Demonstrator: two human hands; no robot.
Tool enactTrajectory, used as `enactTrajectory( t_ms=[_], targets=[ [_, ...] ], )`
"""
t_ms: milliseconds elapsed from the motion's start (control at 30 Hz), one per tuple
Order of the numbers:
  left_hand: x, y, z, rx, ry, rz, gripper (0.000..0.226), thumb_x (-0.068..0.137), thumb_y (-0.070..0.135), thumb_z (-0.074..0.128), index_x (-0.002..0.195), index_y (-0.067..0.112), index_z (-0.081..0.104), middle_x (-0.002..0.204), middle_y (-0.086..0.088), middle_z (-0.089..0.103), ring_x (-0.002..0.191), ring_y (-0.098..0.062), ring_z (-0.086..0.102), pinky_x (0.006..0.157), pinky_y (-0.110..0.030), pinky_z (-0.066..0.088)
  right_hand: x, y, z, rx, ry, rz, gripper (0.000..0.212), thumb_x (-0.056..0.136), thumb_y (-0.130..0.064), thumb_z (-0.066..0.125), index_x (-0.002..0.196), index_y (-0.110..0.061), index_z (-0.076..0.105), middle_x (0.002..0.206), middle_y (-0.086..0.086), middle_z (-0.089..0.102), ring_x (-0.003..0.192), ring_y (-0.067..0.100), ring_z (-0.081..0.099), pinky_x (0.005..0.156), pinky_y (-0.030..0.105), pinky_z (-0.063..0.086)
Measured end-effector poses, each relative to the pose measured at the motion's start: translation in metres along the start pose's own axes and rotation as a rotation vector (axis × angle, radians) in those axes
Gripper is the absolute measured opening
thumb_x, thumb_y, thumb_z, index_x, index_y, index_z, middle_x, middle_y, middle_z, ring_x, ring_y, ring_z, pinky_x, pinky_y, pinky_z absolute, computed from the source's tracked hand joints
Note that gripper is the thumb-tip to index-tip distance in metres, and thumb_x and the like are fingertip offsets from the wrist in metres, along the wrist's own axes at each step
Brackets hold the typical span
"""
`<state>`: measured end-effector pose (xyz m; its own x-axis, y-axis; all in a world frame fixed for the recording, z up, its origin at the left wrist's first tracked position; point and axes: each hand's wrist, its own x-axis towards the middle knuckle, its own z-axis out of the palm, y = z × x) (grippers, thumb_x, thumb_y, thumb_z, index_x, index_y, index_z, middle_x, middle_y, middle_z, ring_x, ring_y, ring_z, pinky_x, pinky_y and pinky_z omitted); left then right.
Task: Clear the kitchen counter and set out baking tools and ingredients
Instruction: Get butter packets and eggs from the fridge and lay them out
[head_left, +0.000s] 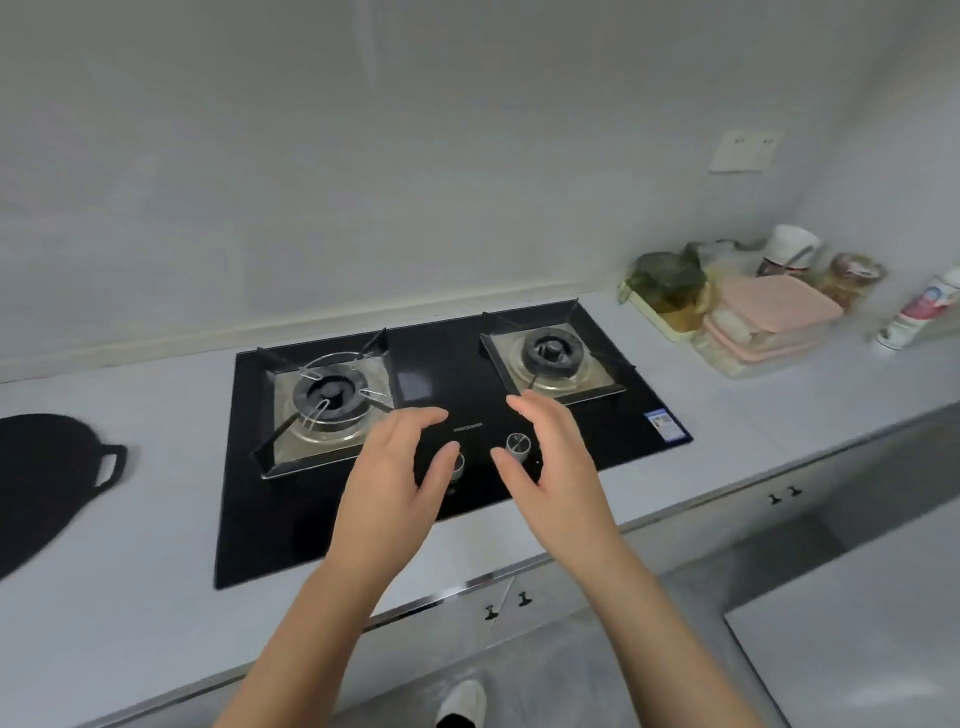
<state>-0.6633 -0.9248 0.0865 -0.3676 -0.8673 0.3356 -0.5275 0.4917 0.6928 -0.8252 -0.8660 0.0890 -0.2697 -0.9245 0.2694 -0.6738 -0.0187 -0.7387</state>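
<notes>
The pale surface (130, 519) spans the frame, with the black hob (457, 374) at centre; a black pan (47, 478) lies at the left edge; a pink-lidded box (779, 306) and a green-lidded tub (670, 280) cluster at the upper right; left hand (395, 478) and right hand (550, 462) hover over the knobs (518, 446), each grip apart and holding nothing; clearing looks unfinished, and nothing seems set out yet.

Two empty hands, left (402, 467) and right (545, 457), fingers relaxed, above black gas hob (452, 384), white counter (130, 545)
</notes>
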Motion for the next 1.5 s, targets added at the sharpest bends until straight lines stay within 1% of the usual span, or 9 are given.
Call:
enactTrajectory(
  t_ms=[100, 233, 400, 500, 633, 1067, 1200, 1367, 1500],
  targets=[
    [0.032, 0.033, 0.042, -0.052, -0.059, 0.058, 0.032, 0.093, 0.032, 0.052, 0.125, 0.027, 0.053, 0.118, 0.023, 0.048, 0.112, 0.006, 0.043, 0.082, 0.0, 0.032, 0.01, 0.035, -0.043, -0.026, 0.078, 0.054, 0.048, 0.093, -0.026, 0.058, 0.138, -0.029, 0.042, 0.144, -0.013, 0.038, 0.134, 0.0, 0.034, 0.101, 0.009, 0.03],
    [0.073, 0.064, 0.096, -0.11, -0.117, 0.137, 0.031, 0.092, 0.031, 0.054, 0.123, 0.026, 0.055, 0.118, 0.022, 0.05, 0.115, 0.002, 0.045, 0.084, -0.004, 0.034, 0.028, 0.072, -0.088, -0.107, 0.141, 0.106, 0.047, 0.093, -0.027, 0.057, 0.138, -0.029, 0.042, 0.145, -0.012, 0.037, 0.135, 0.002, 0.032, 0.107, 0.021, 0.032],
    [0.14, 0.117, 0.167, -0.158, -0.21, 0.238, 0.033, 0.093, 0.033, 0.052, 0.126, 0.028, 0.053, 0.123, 0.019, 0.051, 0.116, 0.006, 0.041, 0.095, -0.012, 0.03, 0.058, 0.122, -0.16, -0.198, 0.242, 0.225, 0.047, 0.095, -0.032, 0.056, 0.138, -0.03, 0.041, 0.146, -0.011, 0.036, 0.134, 0.002, 0.034, 0.102, 0.01, 0.027],
    [0.172, 0.145, 0.208, -0.205, -0.272, 0.295, 0.031, 0.094, 0.031, 0.053, 0.124, 0.028, 0.053, 0.119, 0.024, 0.047, 0.111, 0.014, 0.036, 0.088, 0.002, 0.026, 0.069, 0.149, -0.198, -0.246, 0.349, 0.274, 0.047, 0.094, -0.032, 0.057, 0.139, -0.029, 0.041, 0.145, -0.009, 0.039, 0.133, 0.005, 0.036, 0.109, 0.023, 0.033],
    [0.191, 0.18, 0.255, -0.249, -0.36, 0.375, 0.029, 0.095, 0.036, 0.052, 0.123, 0.028, 0.053, 0.12, 0.021, 0.049, 0.113, 0.008, 0.041, 0.087, -0.005, 0.029, 0.06, 0.183, -0.236, -0.262, 0.475, 0.338, 0.046, 0.094, -0.03, 0.058, 0.137, -0.028, 0.044, 0.143, -0.009, 0.042, 0.131, 0.004, 0.038, 0.108, 0.033, 0.039],
    [0.169, 0.363, 0.418, -0.514, -0.608, 0.65, 0.027, 0.091, 0.034, 0.049, 0.117, 0.027, 0.056, 0.117, 0.017, 0.055, 0.116, 0.002, 0.048, 0.094, -0.006, 0.033, -0.026, 0.275, -0.414, -0.337, 0.845, 0.474, 0.041, 0.091, -0.019, 0.063, 0.129, -0.026, 0.051, 0.133, -0.01, 0.05, 0.124, 0.0, 0.043, 0.101, 0.023, 0.041],
    [0.15, 0.435, 0.461, -0.568, -0.665, 0.725, 0.031, 0.091, 0.037, 0.047, 0.119, 0.026, 0.056, 0.119, 0.016, 0.055, 0.116, 0.001, 0.049, 0.095, -0.009, 0.036, -0.059, 0.292, -0.481, -0.386, 0.96, 0.476, 0.04, 0.091, -0.019, 0.062, 0.129, -0.027, 0.051, 0.131, -0.013, 0.05, 0.126, 0.002, 0.044, 0.104, 0.038, 0.043],
    [0.118, 0.515, 0.513, -0.666, -0.727, 0.798, 0.025, 0.095, 0.028, 0.053, 0.119, 0.024, 0.057, 0.119, 0.014, 0.054, 0.115, 0.001, 0.048, 0.095, -0.008, 0.034, -0.102, 0.306, -0.551, -0.472, 1.053, 0.498, 0.04, 0.089, -0.014, 0.063, 0.127, -0.024, 0.054, 0.129, -0.013, 0.052, 0.124, 0.002, 0.046, 0.101, 0.04, 0.044],
    [0.096, 0.557, 0.54, -0.73, -0.802, 0.863, 0.029, 0.092, 0.034, 0.05, 0.118, 0.024, 0.057, 0.121, 0.012, 0.056, 0.119, -0.005, 0.05, 0.1, -0.027, 0.042, -0.13, 0.303, -0.58, -0.539, 1.135, 0.521, 0.042, 0.09, -0.013, 0.063, 0.127, -0.027, 0.052, 0.128, -0.016, 0.05, 0.123, -0.003, 0.044, 0.102, 0.038, 0.045]
  ],
)
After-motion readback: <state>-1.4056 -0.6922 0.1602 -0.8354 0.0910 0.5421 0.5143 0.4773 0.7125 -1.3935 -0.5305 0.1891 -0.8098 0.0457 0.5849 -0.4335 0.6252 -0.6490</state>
